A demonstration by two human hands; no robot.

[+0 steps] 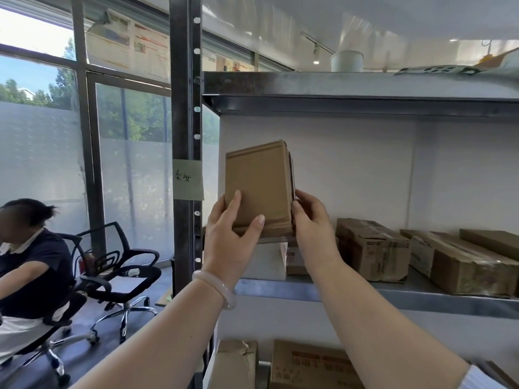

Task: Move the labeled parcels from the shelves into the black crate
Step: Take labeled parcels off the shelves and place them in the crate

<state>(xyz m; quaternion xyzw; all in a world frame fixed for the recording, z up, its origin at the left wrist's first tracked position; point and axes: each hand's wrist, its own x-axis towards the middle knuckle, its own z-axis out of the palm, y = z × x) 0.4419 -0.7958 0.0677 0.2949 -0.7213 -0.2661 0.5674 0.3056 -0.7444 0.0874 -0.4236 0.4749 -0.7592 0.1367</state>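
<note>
A small brown cardboard parcel (259,183) is held upright in front of the middle shelf's left end, its plain face toward me. My left hand (229,237) grips its lower left edge, thumb across the front. My right hand (313,223) holds its right side with curled fingers. On the middle shelf (351,290) lie more cardboard parcels: one taped box (373,248) and a longer one (466,265) to the right. A white parcel (264,259) sits just below the held one. No label shows on the held parcel, and the black crate is out of view.
A dark steel upright (185,113) with a green sticky note (187,179) stands left of the shelves. Two boxes (309,366) sit on the lower shelf. A person sits at far left beside black office chairs (123,265). A white tub (346,60) rests on the top shelf.
</note>
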